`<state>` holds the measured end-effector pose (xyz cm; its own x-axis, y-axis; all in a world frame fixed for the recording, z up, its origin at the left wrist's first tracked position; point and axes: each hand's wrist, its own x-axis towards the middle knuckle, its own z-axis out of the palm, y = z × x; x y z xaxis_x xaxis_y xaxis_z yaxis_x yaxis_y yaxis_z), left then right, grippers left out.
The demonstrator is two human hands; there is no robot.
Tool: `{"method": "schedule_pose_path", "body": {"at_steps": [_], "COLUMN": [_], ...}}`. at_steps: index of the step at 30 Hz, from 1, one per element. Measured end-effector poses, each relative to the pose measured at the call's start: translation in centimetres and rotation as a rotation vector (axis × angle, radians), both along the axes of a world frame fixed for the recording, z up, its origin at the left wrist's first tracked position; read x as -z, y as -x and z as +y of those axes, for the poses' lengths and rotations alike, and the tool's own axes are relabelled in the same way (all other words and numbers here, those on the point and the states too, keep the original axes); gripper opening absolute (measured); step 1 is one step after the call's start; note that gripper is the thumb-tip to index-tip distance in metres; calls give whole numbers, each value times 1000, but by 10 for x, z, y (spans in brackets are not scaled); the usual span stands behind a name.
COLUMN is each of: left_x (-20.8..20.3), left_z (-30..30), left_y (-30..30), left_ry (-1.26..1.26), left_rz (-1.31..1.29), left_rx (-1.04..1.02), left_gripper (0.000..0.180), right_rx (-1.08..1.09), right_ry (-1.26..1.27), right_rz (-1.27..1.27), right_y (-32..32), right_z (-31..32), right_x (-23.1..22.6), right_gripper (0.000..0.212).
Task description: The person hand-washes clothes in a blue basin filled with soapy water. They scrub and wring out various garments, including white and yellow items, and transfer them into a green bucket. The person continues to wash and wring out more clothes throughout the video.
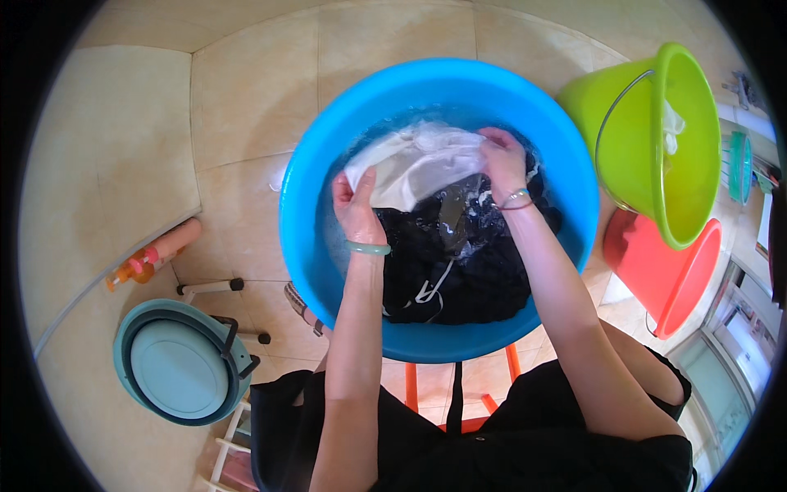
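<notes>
A wet white cloth [422,164] is stretched between my two hands in the far half of a big round blue basin [438,348]. My left hand [357,201], with a pale green bangle at the wrist, grips the cloth's left end. At its right end my right hand [502,160] pinches it, a thin bracelet and a dark band on that wrist. Below the white cloth, soaked black clothing [459,287] fills the near part of the basin, a white drawstring [434,283] lying on it. Water with some suds shows around the cloth.
To the right stand a lime green bucket [615,107] and a red bucket [648,266]. A grey-green folding basin [179,373] is at the left, near pink and orange bottles [156,252] by the wall. Orange stool legs [411,385] show under the blue basin.
</notes>
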<state>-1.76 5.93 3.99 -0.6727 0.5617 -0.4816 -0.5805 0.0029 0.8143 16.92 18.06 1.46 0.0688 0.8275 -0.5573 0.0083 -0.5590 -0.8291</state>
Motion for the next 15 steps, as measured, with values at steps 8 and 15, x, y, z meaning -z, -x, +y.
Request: {"method": "schedule_pose_path", "body": {"at_steps": [8,15], "left_x": [25,5], "left_z": [-4,19], "left_y": [-26,-16], "left_ry": [205,216], "left_rz": [-162,-161], "left_rx": [-126,25], "left_gripper": [47,50], "right_rx": [-747,-90], "right_ry": [-116,159], "right_rz": [-748,-66], "right_y": [27,14], "right_z": [-1,8], "right_x": [-30,8], "right_gripper": [64,22]}}
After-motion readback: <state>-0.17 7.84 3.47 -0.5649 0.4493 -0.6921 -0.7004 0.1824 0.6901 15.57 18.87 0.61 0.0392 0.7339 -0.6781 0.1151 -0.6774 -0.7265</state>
